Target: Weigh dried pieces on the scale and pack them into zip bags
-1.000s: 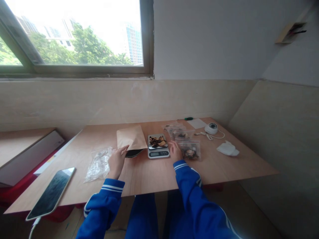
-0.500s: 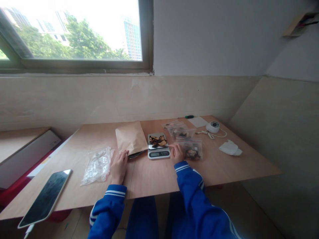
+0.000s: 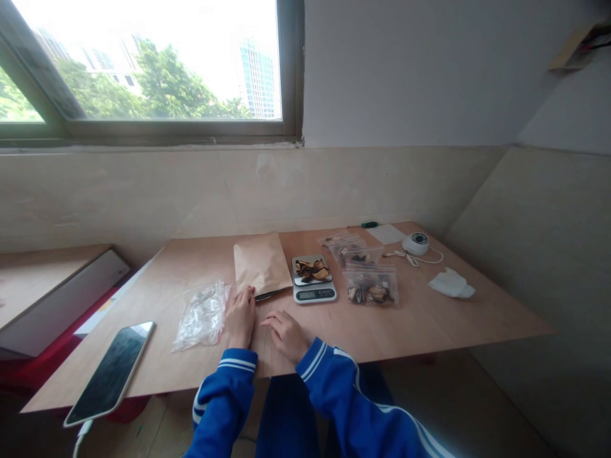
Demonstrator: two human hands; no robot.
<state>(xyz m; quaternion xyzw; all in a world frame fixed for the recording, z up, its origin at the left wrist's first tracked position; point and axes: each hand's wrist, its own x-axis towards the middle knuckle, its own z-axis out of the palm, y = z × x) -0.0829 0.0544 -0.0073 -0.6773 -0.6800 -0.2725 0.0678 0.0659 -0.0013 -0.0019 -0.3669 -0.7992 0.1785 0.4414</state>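
A brown kraft paper bag (image 3: 261, 262) lies flat, its dark mouth edge facing me. My left hand (image 3: 241, 319) is at the bag's near left corner, its fingers closed on the edge. To the left is a pile of clear zip bags (image 3: 203, 316). Over the bare wood in front of the kraft bag, my right hand (image 3: 285, 334) reaches leftward with fingers extended and nothing in them. Dried brown mushroom-like slices (image 3: 312, 270) rest on the plate of a white digital kitchen scale (image 3: 315, 295), right of the bag; its display is too small to read.
Several filled zip bags (image 3: 372, 286) lie right of the scale. Beyond them are a white sheet (image 3: 386, 234), a green-handled tool (image 3: 369, 224), a white round device with a cable (image 3: 416, 243) and crumpled white paper (image 3: 451, 284). A phone (image 3: 112, 372) overhangs the table's left front edge.
My right hand has moved left and nearer to me, away from the filled bag beside the scale. My left hand stays at the kraft bag's corner. The whole view has shifted slightly.
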